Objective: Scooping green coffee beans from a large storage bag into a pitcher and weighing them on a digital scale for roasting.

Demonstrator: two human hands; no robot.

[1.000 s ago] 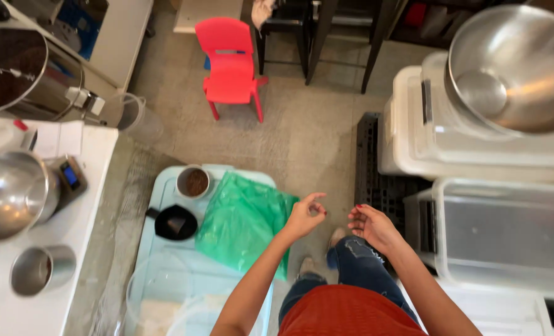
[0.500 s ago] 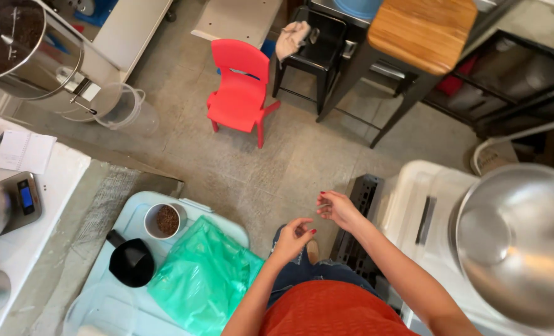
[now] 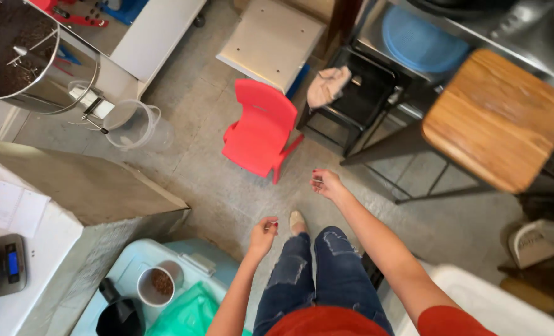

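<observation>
The left hand (image 3: 264, 233) hangs in the air over the concrete floor (image 3: 190, 180), fingers curled loosely in towards the palm with nothing visibly held. The right hand (image 3: 326, 185) is raised farther out, fingers half bent and thumb near the fingertips; whether it pinches anything small cannot be told. Nearest to both is the red plastic child's chair (image 3: 261, 127), standing upright on the floor just beyond and to the left of the right hand, apart from it. Near left, below the left hand, a pale blue bin lid (image 3: 134, 261) carries a white cup of brown beans (image 3: 155, 286), a black scoop (image 3: 118, 314) and a green plastic bag (image 3: 186, 314). Far right stands a round wooden stool (image 3: 498, 118).
</observation>
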